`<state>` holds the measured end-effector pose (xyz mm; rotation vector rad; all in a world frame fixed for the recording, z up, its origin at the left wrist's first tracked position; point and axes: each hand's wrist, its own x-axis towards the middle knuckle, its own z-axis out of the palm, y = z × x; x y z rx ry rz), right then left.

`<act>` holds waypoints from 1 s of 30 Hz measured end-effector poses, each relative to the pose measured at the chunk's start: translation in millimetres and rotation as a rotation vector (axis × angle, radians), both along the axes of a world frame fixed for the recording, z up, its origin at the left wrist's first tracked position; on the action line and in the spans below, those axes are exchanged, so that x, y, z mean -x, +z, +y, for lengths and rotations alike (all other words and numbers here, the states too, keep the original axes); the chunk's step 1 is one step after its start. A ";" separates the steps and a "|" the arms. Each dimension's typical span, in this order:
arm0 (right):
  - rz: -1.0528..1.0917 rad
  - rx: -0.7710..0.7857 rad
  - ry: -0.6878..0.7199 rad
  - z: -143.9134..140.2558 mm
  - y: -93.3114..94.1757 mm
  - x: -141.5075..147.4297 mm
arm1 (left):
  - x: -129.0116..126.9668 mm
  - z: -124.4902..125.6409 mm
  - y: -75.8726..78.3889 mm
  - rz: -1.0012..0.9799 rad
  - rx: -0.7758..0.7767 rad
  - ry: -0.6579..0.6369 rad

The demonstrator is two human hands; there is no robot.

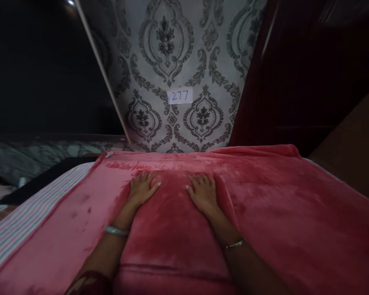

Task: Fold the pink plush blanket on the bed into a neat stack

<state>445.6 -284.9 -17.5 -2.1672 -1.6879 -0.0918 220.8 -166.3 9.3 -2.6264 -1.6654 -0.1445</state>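
Observation:
A folded red plush blanket [175, 225] lies in front of me, on top of a larger spread of the same red-pink plush cloth [273, 205]. On the far left corner of the fold, my left hand [141, 188] rests flat with its fingers spread. My right hand [203, 192] lies flat near the far right corner, fingers also apart. Both palms face down on the plush, and neither hand grips anything. A bangle circles each wrist. The underside of the fold is hidden.
A striped sheet [39, 205] shows along the left edge under the plush cloth. Behind stands a patterned wall [172, 49] with a paper label [180, 95] reading 277. A large dark panel [43, 69] is at left, and a dark red glossy surface [301, 82] at right.

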 end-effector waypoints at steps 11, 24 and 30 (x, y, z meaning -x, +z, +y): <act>-0.042 0.050 0.014 -18.0 23.5 0.4 | 5.8 -14.6 28.1 -0.034 0.107 -0.028; -0.322 -0.081 0.010 -158.1 -38.9 56.6 | 108.0 -146.9 -28.3 -0.006 -0.100 -0.141; -0.316 -0.076 -0.009 -154.1 -36.2 60.0 | 104.8 -140.5 -29.8 -0.049 -0.077 -0.169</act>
